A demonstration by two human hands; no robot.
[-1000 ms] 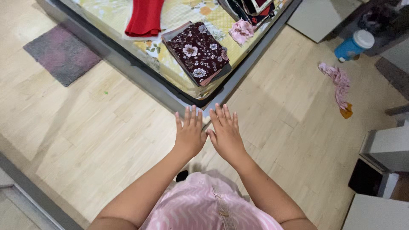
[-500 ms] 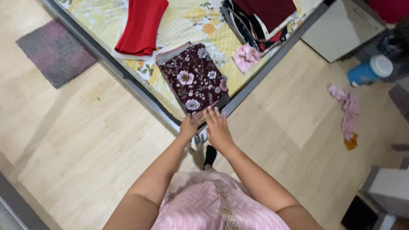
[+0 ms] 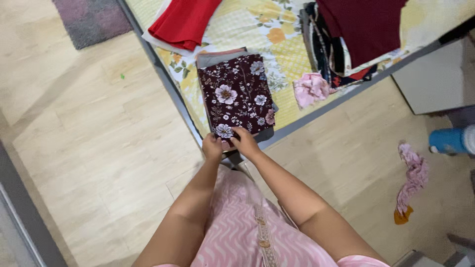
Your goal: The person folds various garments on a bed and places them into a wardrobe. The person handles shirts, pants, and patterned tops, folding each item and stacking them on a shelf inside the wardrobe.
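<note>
Both hands seemingly grip floral stack; pink cloth nearby.

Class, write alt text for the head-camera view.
Both hands, left hand and right hand, grip the near edge of a folded dark floral cloth on a yellow floral bed; a red cloth lies beyond.

**Colours and patterns on bed and floor**

Folded cloth dark maroon, white and pink flowers. Bedsheet pale yellow, checked, orange and white blooms, green leaves. Folded garment plain red. Top of pile deep maroon, over dark patterned pieces. Small crumpled cloth pink. Floor light wood planks. Rug grey-purple. Bottle blue. Rag on floor pink, orange tip. Person's top pink, white wavy stripes.
</note>
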